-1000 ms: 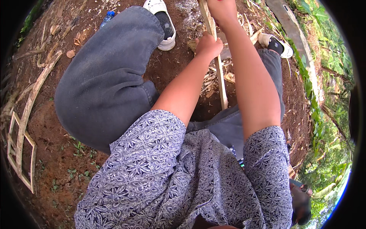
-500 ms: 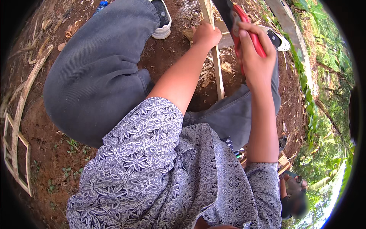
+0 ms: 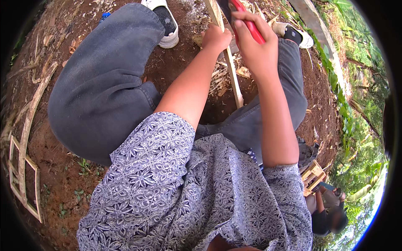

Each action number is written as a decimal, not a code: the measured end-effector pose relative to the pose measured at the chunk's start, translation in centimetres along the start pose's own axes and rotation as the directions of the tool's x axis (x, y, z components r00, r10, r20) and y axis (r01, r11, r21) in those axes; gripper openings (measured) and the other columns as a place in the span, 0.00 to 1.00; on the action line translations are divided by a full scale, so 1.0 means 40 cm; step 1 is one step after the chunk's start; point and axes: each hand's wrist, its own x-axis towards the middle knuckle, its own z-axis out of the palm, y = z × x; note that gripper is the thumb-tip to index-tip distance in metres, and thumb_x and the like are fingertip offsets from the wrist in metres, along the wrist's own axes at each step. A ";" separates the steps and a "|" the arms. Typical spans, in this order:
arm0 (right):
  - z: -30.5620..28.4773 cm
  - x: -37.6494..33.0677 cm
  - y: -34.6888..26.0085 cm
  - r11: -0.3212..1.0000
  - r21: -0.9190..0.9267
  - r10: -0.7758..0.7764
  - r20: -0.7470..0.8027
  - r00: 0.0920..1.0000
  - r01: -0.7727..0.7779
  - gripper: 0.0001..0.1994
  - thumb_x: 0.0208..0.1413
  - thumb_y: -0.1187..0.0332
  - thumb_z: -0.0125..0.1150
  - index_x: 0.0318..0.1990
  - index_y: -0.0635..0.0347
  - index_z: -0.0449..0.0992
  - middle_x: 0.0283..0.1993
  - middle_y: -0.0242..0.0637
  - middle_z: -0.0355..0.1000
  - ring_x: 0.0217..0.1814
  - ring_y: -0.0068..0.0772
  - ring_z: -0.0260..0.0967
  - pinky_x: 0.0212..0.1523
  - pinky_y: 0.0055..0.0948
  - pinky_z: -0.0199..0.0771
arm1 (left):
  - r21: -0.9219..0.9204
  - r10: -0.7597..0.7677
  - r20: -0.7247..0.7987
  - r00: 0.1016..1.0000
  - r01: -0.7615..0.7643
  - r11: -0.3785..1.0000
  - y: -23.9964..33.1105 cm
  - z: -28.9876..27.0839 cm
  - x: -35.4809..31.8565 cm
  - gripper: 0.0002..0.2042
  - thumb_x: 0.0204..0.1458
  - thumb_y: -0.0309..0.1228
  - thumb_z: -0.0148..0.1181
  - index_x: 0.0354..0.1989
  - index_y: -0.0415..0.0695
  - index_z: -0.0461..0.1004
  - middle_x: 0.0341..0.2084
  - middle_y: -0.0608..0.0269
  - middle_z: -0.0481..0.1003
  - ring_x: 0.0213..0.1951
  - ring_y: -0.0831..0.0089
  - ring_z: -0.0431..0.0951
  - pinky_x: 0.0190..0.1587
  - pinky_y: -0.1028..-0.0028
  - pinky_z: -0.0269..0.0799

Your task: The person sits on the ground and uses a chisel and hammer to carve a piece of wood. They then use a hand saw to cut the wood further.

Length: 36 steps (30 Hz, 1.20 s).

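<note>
My left hand [image 3: 216, 38] is closed around a thin, pale wooden strip [image 3: 233, 77], which runs from the top edge down between my legs. Just to the right, my right hand [image 3: 260, 52] grips the red handle of a handsaw [image 3: 253, 30]. Its dark blade slants up and left beside the strip and leaves the picture at the top. Whether the teeth touch the wood cannot be made out. Behind the strip, partly covered by my hands, lies another piece of wood [image 3: 197, 40] on the ground.
Wood shavings [image 3: 220, 79] litter the brown soil between my legs. A light wooden frame [image 3: 38, 192] and a long pole [image 3: 31, 121] lie at the left. Lower right, another person [image 3: 324, 215] is near a small wooden crate [image 3: 313, 175]. Green plants border the right side.
My right hand and the handsaw have shifted left, closer to the strip. My left hand still holds the strip, and the whole view has moved slightly.
</note>
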 end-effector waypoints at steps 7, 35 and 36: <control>-0.119 -0.209 -0.149 0.988 -0.120 0.091 -0.017 0.996 -0.092 0.07 0.64 0.73 0.62 0.46 0.62 0.82 0.40 0.32 0.78 0.39 0.18 0.72 0.42 0.21 0.69 | 0.091 0.011 -0.043 0.999 -0.007 0.996 0.027 0.002 -0.023 0.30 0.59 0.44 0.54 0.58 0.27 0.63 0.48 0.38 0.80 0.55 0.52 0.80 0.76 0.57 0.46; -0.008 -0.013 -0.003 0.996 -0.047 -0.079 -0.050 0.996 0.077 0.06 0.63 0.71 0.64 0.44 0.62 0.83 0.38 0.27 0.78 0.41 0.17 0.71 0.43 0.21 0.71 | 0.149 0.001 -0.013 1.000 0.001 0.989 0.036 0.009 -0.028 0.28 0.60 0.42 0.54 0.58 0.27 0.63 0.48 0.39 0.79 0.54 0.53 0.81 0.77 0.57 0.44; 0.032 0.094 0.083 0.984 -0.095 -0.158 -0.050 0.986 0.153 0.06 0.63 0.70 0.63 0.43 0.61 0.83 0.39 0.28 0.78 0.39 0.18 0.71 0.43 0.21 0.71 | 0.170 -0.007 0.008 1.000 0.006 0.985 0.051 0.002 -0.032 0.28 0.60 0.42 0.53 0.58 0.27 0.63 0.48 0.38 0.79 0.54 0.52 0.80 0.77 0.57 0.44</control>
